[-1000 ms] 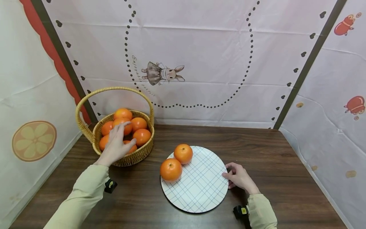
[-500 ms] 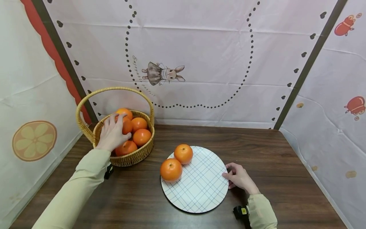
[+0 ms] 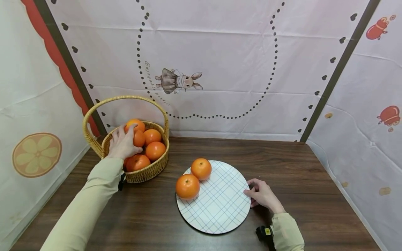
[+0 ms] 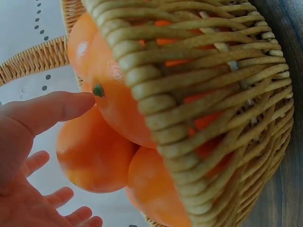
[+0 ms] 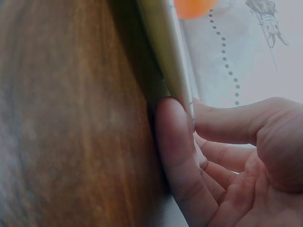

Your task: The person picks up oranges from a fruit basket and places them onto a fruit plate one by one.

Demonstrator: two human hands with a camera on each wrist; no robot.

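A wicker basket [image 3: 146,174] with a tall arched handle holds several oranges [image 3: 155,150] at the left. My left hand [image 3: 122,143] is over the basket's left side, fingers spread around an orange [image 3: 139,138]. In the left wrist view, the thumb [image 4: 61,106] reaches the green stem of an orange [image 4: 116,101], while the other fingers stand apart from the fruit. A round white plate [image 3: 220,205] with a blue grid carries two oranges [image 3: 187,187] on its left side. My right hand [image 3: 262,195] pinches the plate's right rim between thumb and fingers, seen close in the right wrist view.
Everything stands on a dark wooden table [image 3: 314,195]. A printed cloth [image 3: 220,62] hangs behind it and along both sides. The basket's handle [image 3: 125,97] arches up behind my left hand.
My left hand has moved slightly left and deeper into the basket, spreading around an orange and uncovering the front one. My right hand and the plate have kept their place.
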